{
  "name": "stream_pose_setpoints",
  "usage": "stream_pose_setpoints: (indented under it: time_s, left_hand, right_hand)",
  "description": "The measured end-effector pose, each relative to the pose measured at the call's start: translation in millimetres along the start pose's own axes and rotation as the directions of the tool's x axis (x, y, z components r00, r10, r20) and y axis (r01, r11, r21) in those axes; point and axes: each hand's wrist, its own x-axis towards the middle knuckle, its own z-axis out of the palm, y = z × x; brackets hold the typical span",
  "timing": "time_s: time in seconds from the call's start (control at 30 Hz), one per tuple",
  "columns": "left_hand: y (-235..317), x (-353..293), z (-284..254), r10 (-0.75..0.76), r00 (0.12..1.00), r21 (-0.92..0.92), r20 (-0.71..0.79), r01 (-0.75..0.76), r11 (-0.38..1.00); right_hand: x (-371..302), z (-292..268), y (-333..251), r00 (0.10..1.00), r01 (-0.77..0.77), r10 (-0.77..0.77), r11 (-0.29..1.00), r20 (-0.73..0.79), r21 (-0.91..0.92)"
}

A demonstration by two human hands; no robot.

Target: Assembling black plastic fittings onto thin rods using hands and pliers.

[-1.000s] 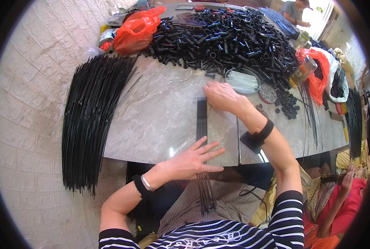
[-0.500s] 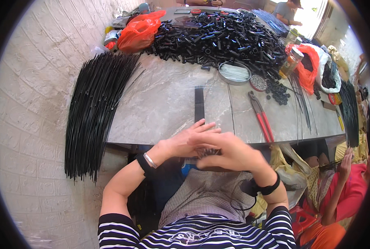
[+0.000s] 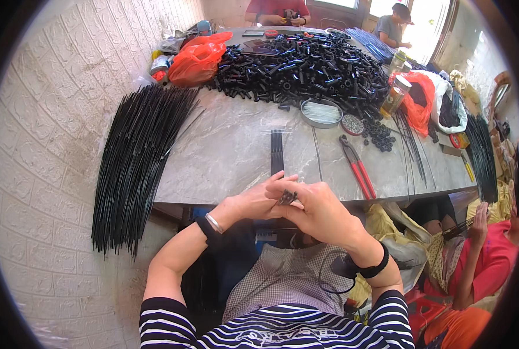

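Observation:
A flat row of thin black rods lies on the table and runs toward me under my hands. Thin pale wires cross its far end. My left hand is at the table's near edge, fingers stretched out over the rods, partly covered by the other hand. My right hand overlaps it, fingers and thumb curled round a cluster of dark rod ends. Whether these ends belong to the row is hidden by my hands.
A large bundle of black rods overhangs the table at left. Black tubular parts are heaped at the back. To the right are a round tin of pale sticks, red-handled cutters and a jar. A co-worker's hand holds rods.
My right hand has moved slightly, and its fingers have closed in round the rod ends, which now show more clearly. My left hand stays close to the same place. The whole view has shifted slightly.

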Motion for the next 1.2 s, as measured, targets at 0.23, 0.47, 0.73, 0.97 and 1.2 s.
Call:
stream_pose_setpoints:
  time_s: [0.23,0.47,0.73,0.97,1.2]
  left_hand:
    - [-12,4,7,-0.002,0.996,0.12,0.085,-0.009,0.993]
    - [-9,1,10,0.008,0.998,0.124,0.06,-0.015,0.992]
    - [-12,3,6,0.017,0.994,0.186,0.108,-0.037,0.982]
    - [-19,-1,11,0.002,0.989,0.21,0.149,-0.034,0.977]
    - [-18,-1,16,0.056,0.994,0.232,0.096,-0.077,0.97]
  right_hand:
    - [-7,16,26,1.0,0.004,-0.003,0.995,0.012,-0.099]
    - [-9,16,7,0.99,-0.015,-0.011,0.982,-0.137,-0.188]
    - [-8,14,6,0.988,-0.027,-0.003,0.982,-0.156,-0.188]
    - [-7,15,6,0.99,0.002,-0.015,0.996,-0.139,-0.092]
    - [-3,3,-26,0.968,0.03,0.002,0.992,-0.25,0.122]
